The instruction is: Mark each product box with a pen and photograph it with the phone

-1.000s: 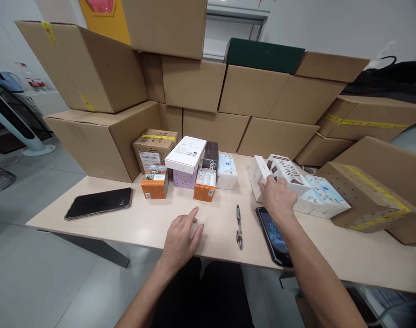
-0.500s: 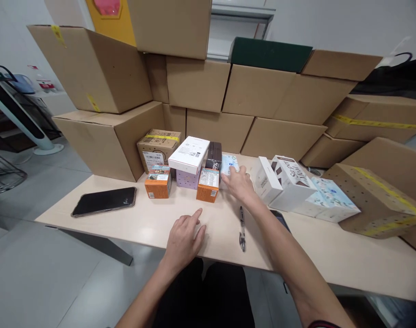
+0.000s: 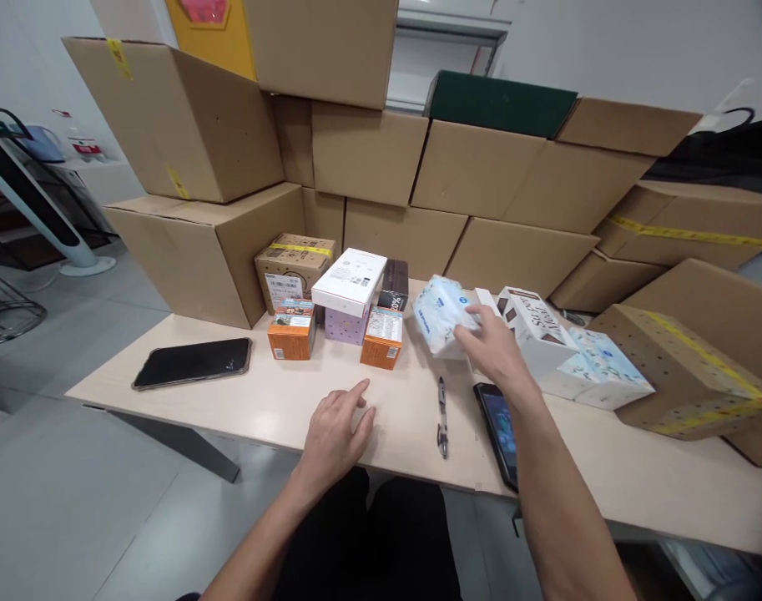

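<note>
My right hand [image 3: 490, 338] grips a pale blue and white tissue pack [image 3: 441, 313] by its right side, and the pack is tilted over the table. My left hand [image 3: 340, 426] is near the table's front edge, fingers apart, holding nothing. Ahead of it are an orange box [image 3: 381, 338] and a second orange box [image 3: 291, 334]. Between and behind these, a white flat box [image 3: 350, 280] rests on a purple box [image 3: 345, 326], beside a dark brown box [image 3: 394, 284]. A pen [image 3: 441, 417] lies between my hands.
A phone [image 3: 193, 362] lies at the left, and another phone [image 3: 501, 430] is partly under my right forearm. White boxes [image 3: 534, 334] and more tissue packs [image 3: 606, 367] stand at the right. Stacked cardboard boxes [image 3: 361, 154] line the back of the table [image 3: 280, 401].
My right hand has taken hold of the tissue pack and moved it to the right, tilting it. The phone beneath my right forearm shows more. My left hand has hardly moved.
</note>
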